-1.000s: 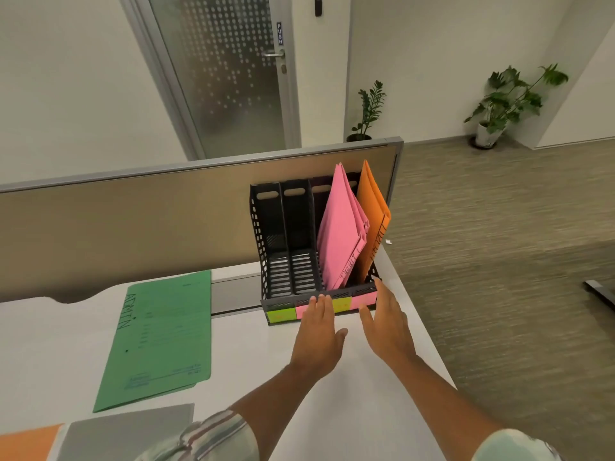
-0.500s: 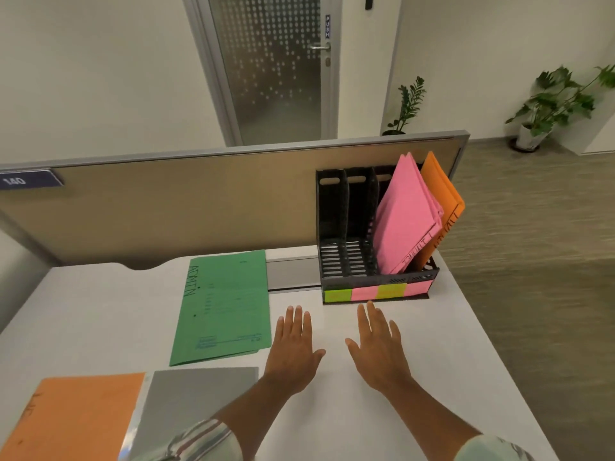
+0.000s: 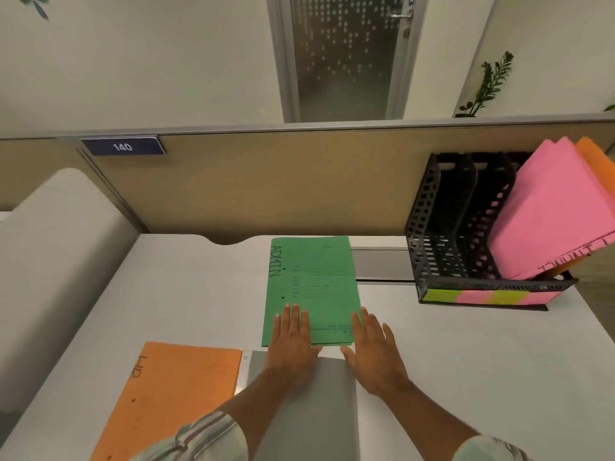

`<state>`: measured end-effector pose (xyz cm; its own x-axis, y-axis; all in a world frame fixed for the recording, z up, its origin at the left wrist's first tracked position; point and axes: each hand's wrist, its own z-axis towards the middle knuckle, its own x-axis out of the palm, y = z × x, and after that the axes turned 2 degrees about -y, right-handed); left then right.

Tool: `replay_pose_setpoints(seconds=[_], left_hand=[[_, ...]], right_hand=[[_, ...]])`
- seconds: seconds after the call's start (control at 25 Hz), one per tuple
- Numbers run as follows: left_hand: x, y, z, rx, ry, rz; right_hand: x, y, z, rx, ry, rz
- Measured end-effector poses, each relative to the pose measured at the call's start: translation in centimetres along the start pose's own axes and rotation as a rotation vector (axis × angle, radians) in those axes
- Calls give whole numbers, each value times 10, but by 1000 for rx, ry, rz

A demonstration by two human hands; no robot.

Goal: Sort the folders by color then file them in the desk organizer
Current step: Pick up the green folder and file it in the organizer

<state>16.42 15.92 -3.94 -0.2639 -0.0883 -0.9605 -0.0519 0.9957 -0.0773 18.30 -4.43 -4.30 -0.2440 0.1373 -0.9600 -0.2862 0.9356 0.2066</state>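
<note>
Both hands lie flat with fingers spread, gripping nothing: the left hand (image 3: 291,341) on the green folder's (image 3: 312,284) near edge, the right hand (image 3: 374,349) at its right corner. The organizer (image 3: 442,247) with its pink folders (image 3: 545,207) is cut off at the right edge of the view; the orange folder (image 3: 176,394) runs off the bottom.

Green folder (image 3: 312,287), orange folder (image 3: 173,394), grey folder (image 3: 309,410), pink folders (image 3: 545,207), black perforated organizer (image 3: 429,234).

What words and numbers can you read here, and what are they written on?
"140": blue sign on the partition.
"ADMIN": green folder.
"HR": orange folder on the desk.
Pink folder's handwriting: cut off, unreadable.
Green folder's small print: too blurred.
</note>
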Motion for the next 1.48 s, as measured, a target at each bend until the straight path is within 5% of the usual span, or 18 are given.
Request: replay_pose_setpoints(seconds=[0.32,0.68,1.08,1.48], left_hand=[[-5,72,50,-229,-16,-515],[-23,80,95,-725,-74,-1084],[-62,40,70,-457,-23,-1493],[-112,-69,-27,-64,-325,-1450]], right_hand=[[31,46,56,38,176,88],[32,50,62,111,247,166],[-23,35,59,138,108,590],[-134,29,10,65,-179,820]])
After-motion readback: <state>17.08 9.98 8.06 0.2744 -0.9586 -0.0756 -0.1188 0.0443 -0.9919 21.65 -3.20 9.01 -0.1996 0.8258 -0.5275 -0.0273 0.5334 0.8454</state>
